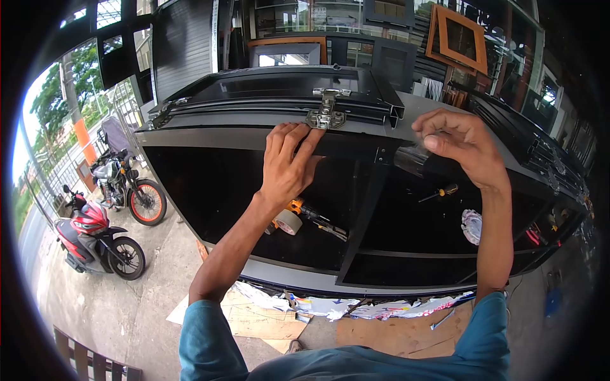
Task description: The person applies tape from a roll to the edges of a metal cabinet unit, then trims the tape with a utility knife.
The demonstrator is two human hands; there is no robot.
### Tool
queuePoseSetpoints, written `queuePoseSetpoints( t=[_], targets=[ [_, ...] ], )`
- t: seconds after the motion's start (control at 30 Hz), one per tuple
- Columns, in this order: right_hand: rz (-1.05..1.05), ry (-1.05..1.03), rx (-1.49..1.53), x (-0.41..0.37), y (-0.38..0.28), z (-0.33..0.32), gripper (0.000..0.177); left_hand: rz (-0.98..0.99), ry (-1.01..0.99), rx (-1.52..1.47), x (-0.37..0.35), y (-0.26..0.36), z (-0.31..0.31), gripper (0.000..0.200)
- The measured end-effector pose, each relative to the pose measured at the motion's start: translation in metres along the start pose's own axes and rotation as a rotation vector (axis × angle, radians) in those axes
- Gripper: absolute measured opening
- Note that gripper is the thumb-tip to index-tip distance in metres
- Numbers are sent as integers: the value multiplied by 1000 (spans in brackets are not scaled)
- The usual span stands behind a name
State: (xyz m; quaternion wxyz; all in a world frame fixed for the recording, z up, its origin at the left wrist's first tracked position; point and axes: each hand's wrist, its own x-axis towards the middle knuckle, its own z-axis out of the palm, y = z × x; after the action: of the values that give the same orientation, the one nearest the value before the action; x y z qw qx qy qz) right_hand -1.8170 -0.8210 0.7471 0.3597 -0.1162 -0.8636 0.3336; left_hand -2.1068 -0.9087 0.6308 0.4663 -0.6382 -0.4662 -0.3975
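My left hand (289,162) is bent over the front rail (238,137) of a dark cabinet frame, its fingertips pressed at the metal cabinet hinge (326,114). That hinge spans the rail and the black framed door panel (273,86) behind it. Over the frame's right part, my right hand (459,143) is raised with thumb and fingers pinched together. Whatever is between those fingertips is too small to make out. A clear plastic piece (412,159) shows just below them. Inside the frame lie a yellow-and-black power tool (308,213), a tape roll (288,222) and a screwdriver (440,193).
Crumpled white plastic (471,227) lies inside the frame at right. More dark framed panels (527,130) are stacked beyond it. Below are cardboard sheets (267,320) on the concrete floor. A red scooter (95,232) and a motorcycle (130,187) stand at left.
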Motion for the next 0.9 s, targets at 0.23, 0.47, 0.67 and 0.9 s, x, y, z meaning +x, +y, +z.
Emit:
queuePoseSetpoints(
  t=[0.23,0.47,0.67,0.9],
  targets=[
    [67,-170,84,37,11,37,26,-4,-37,-34,8,1,-7,59],
    [67,-220,576,53,39,36,18,-298,316,-291,27,17,-13,75],
    [93,-119,530,51,39,39,14,-305,188,-298,48,21,-14,36],
    [4,-145,568,48,45,37,13,-332,230,-326,48,14,-19,23]
  ],
)
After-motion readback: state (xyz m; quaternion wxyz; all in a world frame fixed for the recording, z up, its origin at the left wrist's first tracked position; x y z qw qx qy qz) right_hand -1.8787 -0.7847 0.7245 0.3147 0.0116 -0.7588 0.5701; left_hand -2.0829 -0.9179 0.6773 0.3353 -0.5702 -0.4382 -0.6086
